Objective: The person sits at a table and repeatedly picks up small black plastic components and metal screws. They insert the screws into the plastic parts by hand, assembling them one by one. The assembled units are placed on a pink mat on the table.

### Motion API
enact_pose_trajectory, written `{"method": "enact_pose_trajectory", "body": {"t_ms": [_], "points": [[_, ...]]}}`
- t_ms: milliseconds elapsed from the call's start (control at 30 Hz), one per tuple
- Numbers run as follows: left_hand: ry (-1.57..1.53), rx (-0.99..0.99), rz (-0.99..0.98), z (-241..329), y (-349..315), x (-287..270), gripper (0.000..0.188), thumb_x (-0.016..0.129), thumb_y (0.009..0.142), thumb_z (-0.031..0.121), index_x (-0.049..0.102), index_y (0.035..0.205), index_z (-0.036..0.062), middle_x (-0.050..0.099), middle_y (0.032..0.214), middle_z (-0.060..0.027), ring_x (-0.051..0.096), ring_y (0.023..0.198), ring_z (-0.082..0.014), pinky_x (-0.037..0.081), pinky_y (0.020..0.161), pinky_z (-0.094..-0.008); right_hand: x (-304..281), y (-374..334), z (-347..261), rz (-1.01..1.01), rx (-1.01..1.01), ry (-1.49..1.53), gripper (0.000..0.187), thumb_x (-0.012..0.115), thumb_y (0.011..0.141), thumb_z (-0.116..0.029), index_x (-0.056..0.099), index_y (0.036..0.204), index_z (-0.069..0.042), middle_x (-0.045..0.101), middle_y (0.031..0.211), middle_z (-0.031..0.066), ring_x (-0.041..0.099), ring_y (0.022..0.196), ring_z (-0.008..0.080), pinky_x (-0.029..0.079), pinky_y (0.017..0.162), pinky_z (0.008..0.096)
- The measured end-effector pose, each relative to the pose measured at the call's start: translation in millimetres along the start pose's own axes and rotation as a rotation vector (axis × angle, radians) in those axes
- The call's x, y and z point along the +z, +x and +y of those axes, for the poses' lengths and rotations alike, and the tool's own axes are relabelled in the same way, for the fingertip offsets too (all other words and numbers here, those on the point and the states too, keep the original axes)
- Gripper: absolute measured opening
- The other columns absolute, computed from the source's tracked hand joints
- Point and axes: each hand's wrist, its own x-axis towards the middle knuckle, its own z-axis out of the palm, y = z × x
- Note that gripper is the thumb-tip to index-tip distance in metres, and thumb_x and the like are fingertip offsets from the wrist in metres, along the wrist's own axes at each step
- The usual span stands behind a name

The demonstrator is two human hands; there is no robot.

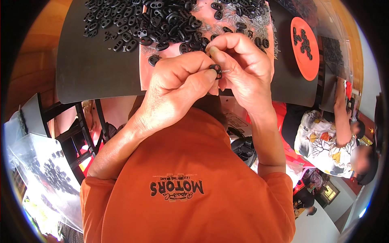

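Note:
Above the near edge of the table my two hands meet. My left hand [174, 91] is closed, with thumb and forefinger pinching a small black cord-lock piece [217, 69] with holes in it. A thin metal spring [225, 71] sticks out from that piece toward my right hand [248, 71]. My right thumb and forefinger are pressed together just above the piece; whatever they hold is hidden. Beyond my hands lies a heap of black oval two-hole cord-lock parts [160, 20]. Many loose springs [233, 20] are scattered to the right of the heap.
The parts rest on a pink sheet [148, 79] over a dark tabletop [97, 73]. An orange oval plate [304, 69] at the right carries several black pieces. A dark chair frame [77, 121] stands at left. Another person in a patterned top [320, 133] is at the right.

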Motion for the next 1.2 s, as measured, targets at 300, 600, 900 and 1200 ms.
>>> {"method": "enact_pose_trajectory", "body": {"t_ms": [300, 600, 900, 1200], "points": [[0.034, 0.041, 0.047, -0.6, 6.4, 3.4, 0.016, 0.044, 0.090, 0.006, 0.057, 0.091, -0.0032, 0.060, 0.072, -0.0059, 0.038, 0.050, -0.0032, 0.030, 0.044, -0.0182, -4.0, -1.9, -7.6, 0.041, 0.057, 0.010, 0.013, 0.058, 0.090, -0.011, 0.057, 0.097, 0.001, 0.060, 0.074, 0.0015, 0.056, 0.058, 0.0050, 0.046, 0.050, 0.0170], [0.011, -0.015, 0.042, -4.5, 8.9, 7.1, 0.016, 0.045, 0.090, 0.007, 0.056, 0.084, -0.0013, 0.060, 0.072, -0.0061, 0.036, 0.048, -0.0022, 0.028, 0.043, -0.0177, -8.0, 0.7, -2.4, 0.082, 0.017, -0.016, 0.014, 0.057, 0.090, -0.008, 0.057, 0.101, 0.002, 0.060, 0.080, 0.0028, 0.057, 0.063, 0.0067, 0.051, 0.056, 0.0187], [-0.032, -0.034, 0.159, -3.5, 18.0, 9.4, 0.018, 0.044, 0.089, 0.007, 0.057, 0.080, -0.0010, 0.061, 0.071, -0.0064, 0.035, 0.046, -0.0020, 0.026, 0.041, -0.0179, -24.2, 1.5, 9.3, -0.014, -0.264, -0.458, 0.009, 0.057, 0.089, -0.004, 0.058, 0.094, 0.004, 0.059, 0.077, 0.0018, 0.057, 0.073, 0.0070, 0.048, 0.062, 0.0212], [-0.029, -0.060, 0.092, -13.3, 11.9, 5.2, 0.015, 0.048, 0.090, 0.005, 0.058, 0.081, -0.0012, 0.050, 0.065, 0.0026, 0.035, 0.054, -0.0008, 0.028, 0.047, -0.0179, -12.5, 13.6, 1.5, 0.069, 0.026, -0.140, 0.012, 0.057, 0.090, -0.008, 0.062, 0.097, 0.001, 0.057, 0.076, -0.0020, 0.050, 0.057, 0.0019, 0.044, 0.051, 0.0170]]}}
